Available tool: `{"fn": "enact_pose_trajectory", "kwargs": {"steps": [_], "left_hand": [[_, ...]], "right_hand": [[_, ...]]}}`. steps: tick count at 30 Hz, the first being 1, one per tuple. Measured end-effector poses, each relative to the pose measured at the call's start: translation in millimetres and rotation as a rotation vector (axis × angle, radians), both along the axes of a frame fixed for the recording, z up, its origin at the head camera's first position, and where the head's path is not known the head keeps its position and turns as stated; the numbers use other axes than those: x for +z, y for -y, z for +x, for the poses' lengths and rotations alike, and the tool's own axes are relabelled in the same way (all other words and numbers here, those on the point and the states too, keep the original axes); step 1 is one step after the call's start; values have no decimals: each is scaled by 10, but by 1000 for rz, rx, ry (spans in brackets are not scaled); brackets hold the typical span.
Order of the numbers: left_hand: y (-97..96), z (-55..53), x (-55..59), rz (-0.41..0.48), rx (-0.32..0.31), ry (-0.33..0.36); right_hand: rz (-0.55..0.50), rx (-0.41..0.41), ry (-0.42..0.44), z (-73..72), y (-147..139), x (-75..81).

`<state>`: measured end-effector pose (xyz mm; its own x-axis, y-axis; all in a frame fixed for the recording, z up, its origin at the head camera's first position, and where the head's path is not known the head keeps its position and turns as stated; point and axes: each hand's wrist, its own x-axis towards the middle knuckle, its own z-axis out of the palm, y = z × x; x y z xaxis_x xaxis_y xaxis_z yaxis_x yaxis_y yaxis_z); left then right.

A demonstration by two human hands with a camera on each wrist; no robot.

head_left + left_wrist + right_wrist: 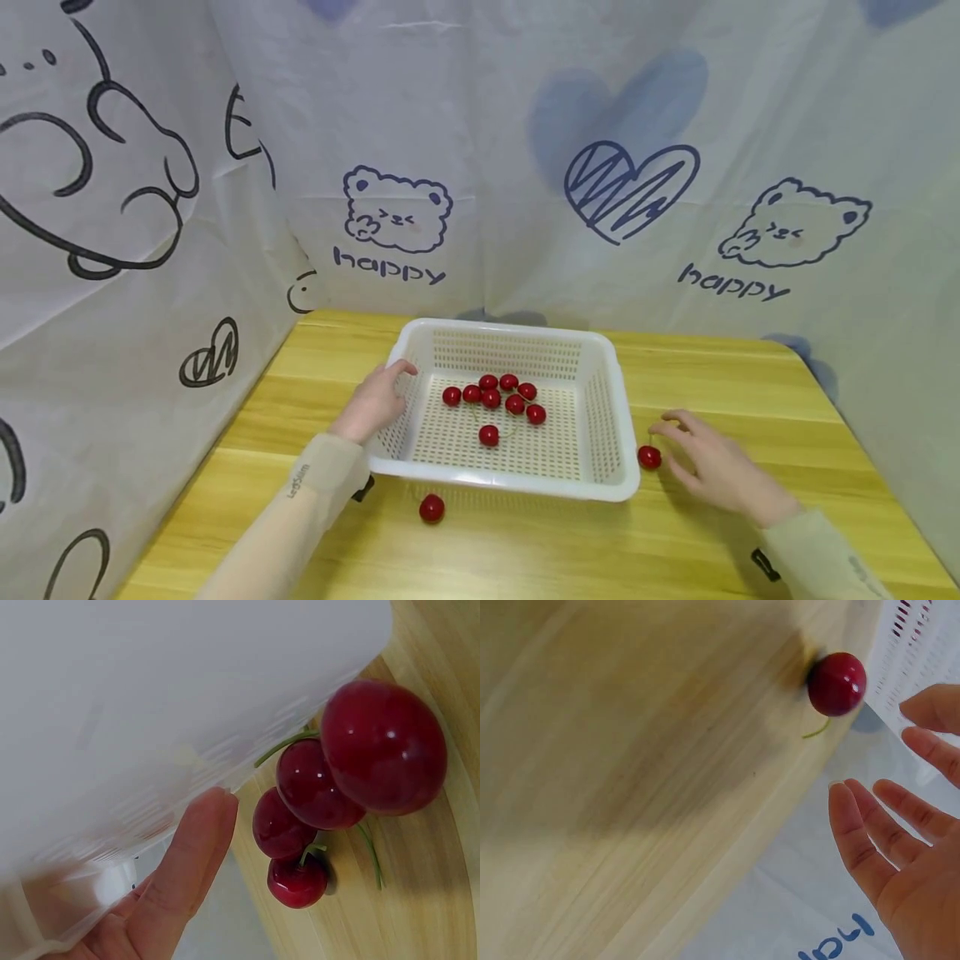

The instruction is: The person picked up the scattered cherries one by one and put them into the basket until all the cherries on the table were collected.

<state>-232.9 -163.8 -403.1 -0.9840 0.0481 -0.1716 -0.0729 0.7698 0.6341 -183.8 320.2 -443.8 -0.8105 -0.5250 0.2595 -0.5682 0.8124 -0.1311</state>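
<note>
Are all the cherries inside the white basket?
No, one cherry lies on the wooden table in front of the white basket.

Basket [517,482] stands on table [555,554], cherries [491,399] inside. Loose cherry [432,508] lies before it, leftward; another cherry [649,457] lies right, between basket and right hand [716,464]. Cloth [510,267] behind table.

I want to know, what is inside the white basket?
Inside the white basket, nine cherries show: eight in a loose group towards the back and one nearer the front. The floor directly under them is covered, and the near rim hides the front wall's inner face.
</note>
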Motion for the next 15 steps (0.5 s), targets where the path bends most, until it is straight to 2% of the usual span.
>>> {"fn": "enact_pose_trajectory", "kwargs": {"steps": [15], "left_hand": [[11,-4,-16,-31,-9,-18]], "right_hand": [[14,70,61,2,67,-130]]}}
